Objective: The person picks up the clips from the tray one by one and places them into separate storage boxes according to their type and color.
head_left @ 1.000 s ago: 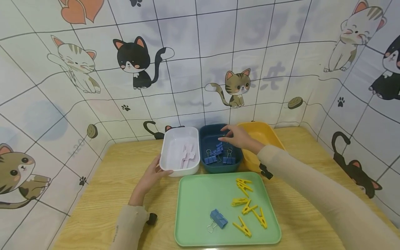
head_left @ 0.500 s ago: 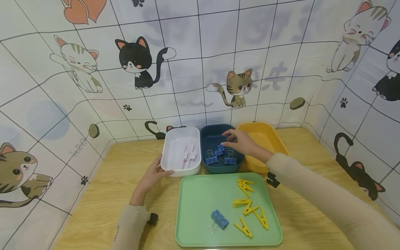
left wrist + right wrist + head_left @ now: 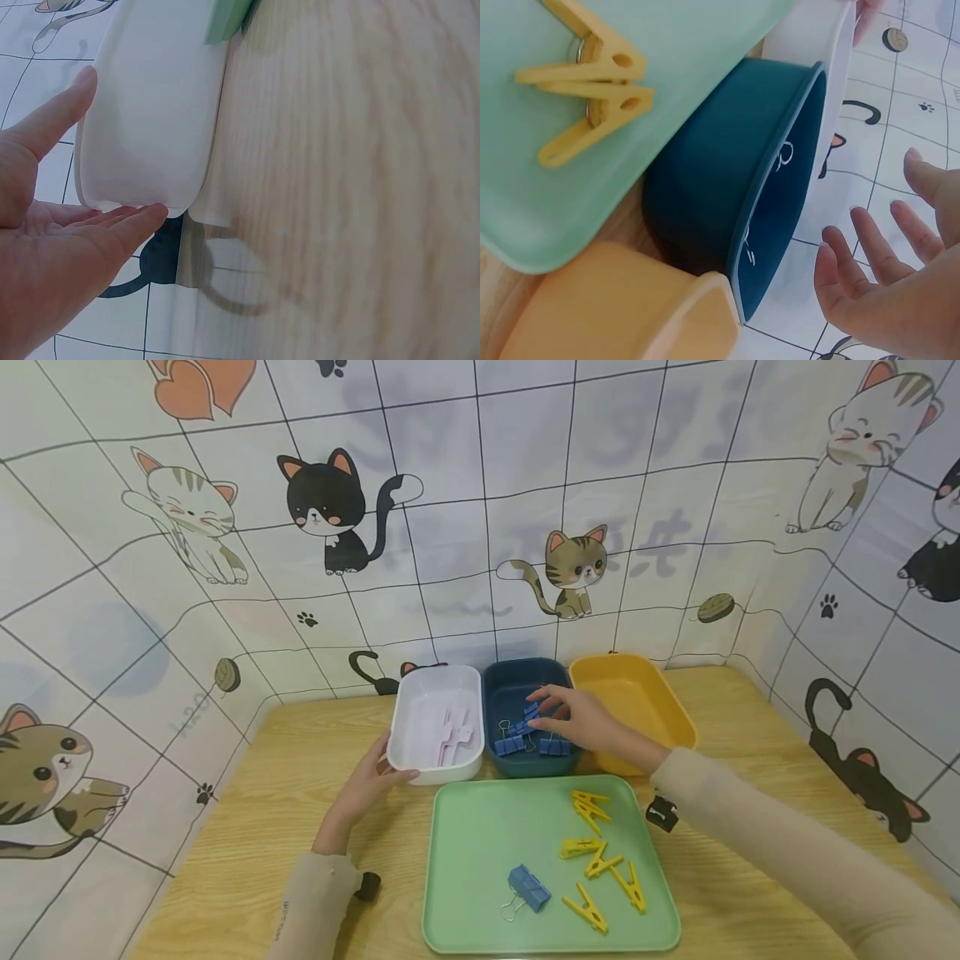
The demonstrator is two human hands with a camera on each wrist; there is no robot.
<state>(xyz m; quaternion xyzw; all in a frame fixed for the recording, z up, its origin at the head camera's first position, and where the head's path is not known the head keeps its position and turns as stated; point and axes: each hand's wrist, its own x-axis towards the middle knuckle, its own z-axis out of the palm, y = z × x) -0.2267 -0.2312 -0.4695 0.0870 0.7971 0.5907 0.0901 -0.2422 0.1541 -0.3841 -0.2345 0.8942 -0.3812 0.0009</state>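
My right hand (image 3: 581,714) hovers over the dark blue bin (image 3: 532,765), fingers loosely bent and apart. Nothing shows between them; in the right wrist view the hand (image 3: 896,274) is bare, beside the bin's mouth. Several blue binder clips (image 3: 510,744) lie in that bin, some partly hidden by the hand. My left hand (image 3: 367,789) rests against the near left corner of the white bin (image 3: 427,774), thumb along the front and fingers at the side. Several white plastic pieces (image 3: 452,739), too pale to tell their kind, lie inside.
A green tray (image 3: 465,835) in front carries several yellow clothespins (image 3: 587,910) and a blue binder clip (image 3: 530,888). On the right, a yellow bin (image 3: 637,693) adjoins the blue one. A cat-patterned covering (image 3: 450,527) rises behind the wooden table (image 3: 300,743).
Over the blue bin my right hand has come slightly lower and nearer, staying free of any clip. My left hand keeps its place on the white bin. The head view has shifted a little.
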